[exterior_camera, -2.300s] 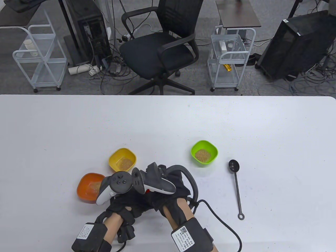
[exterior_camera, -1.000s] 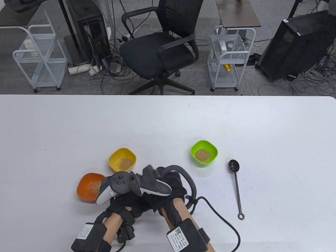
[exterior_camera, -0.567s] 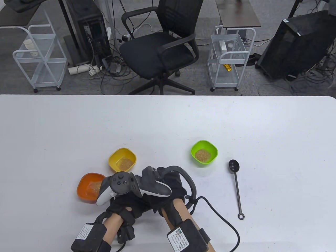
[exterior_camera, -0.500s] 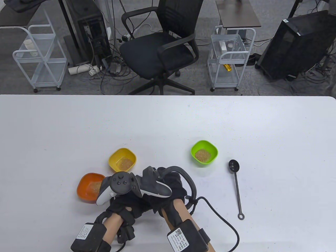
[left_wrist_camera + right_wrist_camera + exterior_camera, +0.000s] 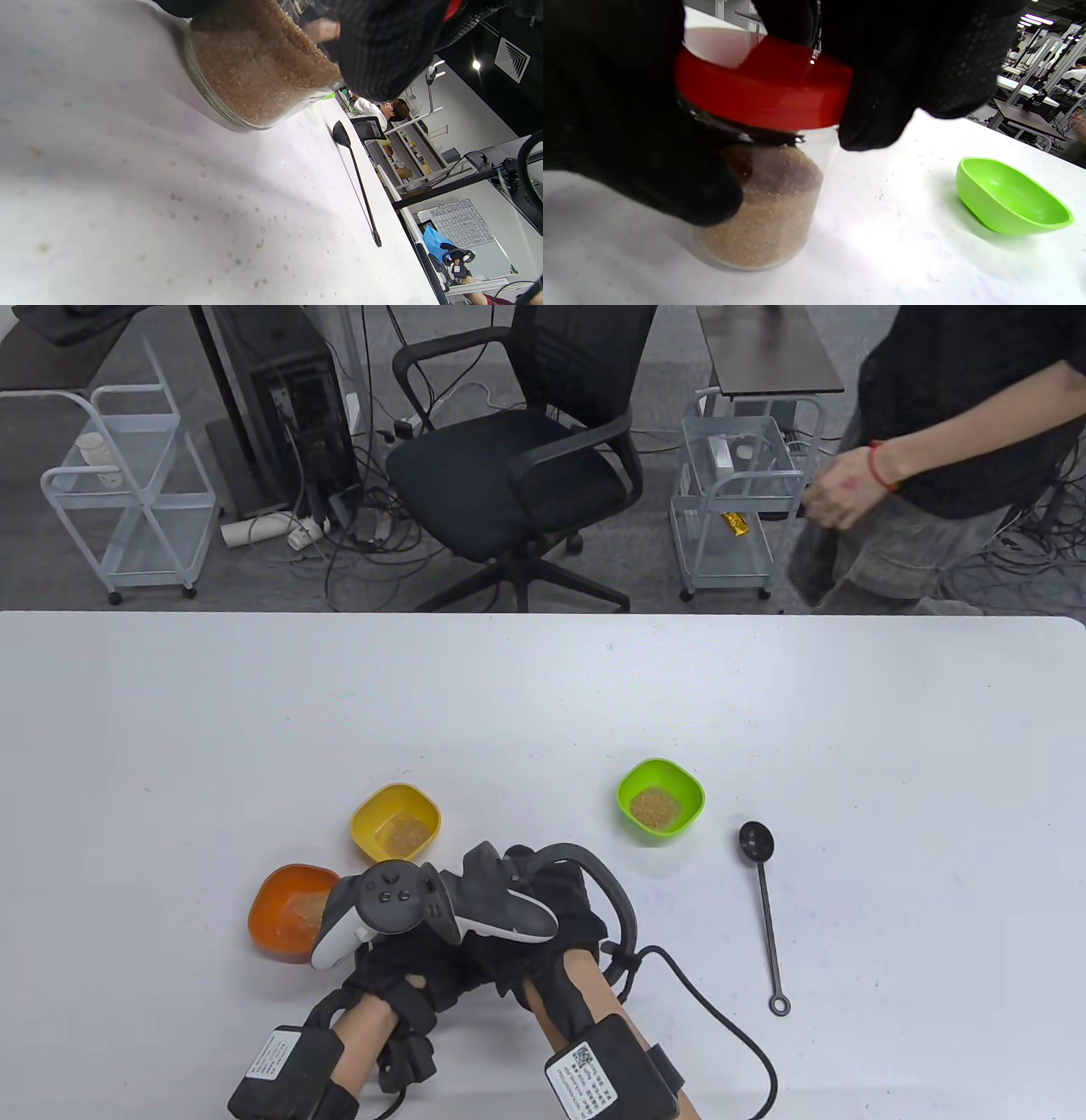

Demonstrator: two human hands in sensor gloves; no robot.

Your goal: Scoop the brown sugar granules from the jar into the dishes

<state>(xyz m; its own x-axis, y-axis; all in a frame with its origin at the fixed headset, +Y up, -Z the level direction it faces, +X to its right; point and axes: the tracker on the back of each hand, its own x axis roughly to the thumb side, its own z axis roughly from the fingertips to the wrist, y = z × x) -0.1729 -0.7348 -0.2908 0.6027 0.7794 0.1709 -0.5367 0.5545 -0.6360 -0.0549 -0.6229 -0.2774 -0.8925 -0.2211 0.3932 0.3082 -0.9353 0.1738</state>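
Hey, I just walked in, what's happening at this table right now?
A person in sensor gloves is working on a glass jar of brown sugar. The right hand grips its red lid, which sits on the jar's mouth, while the left hand holds the jar's body. The yellow dish, orange dish and green dish each already hold some sugar. The black spoon lies untouched on the table.

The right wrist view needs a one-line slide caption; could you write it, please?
Gloved right hand grips the red lid on a jar of brown sugar, green dish nearby.
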